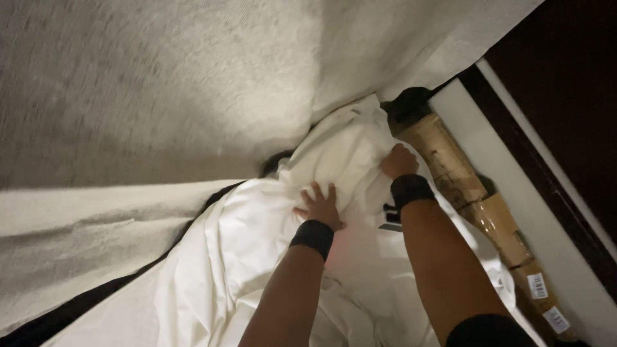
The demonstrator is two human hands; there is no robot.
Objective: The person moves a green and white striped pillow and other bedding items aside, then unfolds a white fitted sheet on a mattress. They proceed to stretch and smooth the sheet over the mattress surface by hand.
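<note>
- Down at the mattress [128, 96] corner, our left hand [319, 207] lies flat, fingers spread, on the white sheet [257, 257].
- Our right hand [398, 160] has its grip clamped on a sheet fold beside the cardboard tubes [469, 186].
- Sheet's bunched, corner not yet tucked.

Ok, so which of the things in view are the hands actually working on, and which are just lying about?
In hand:
- white sheet, bunched up; left hand flat on it, fingers spread
- right hand closed on a fold of it
- textured cream cover, lifted above the sheet

Lying about:
- long brown cardboard tubes with labels
- white skirting strip
</note>
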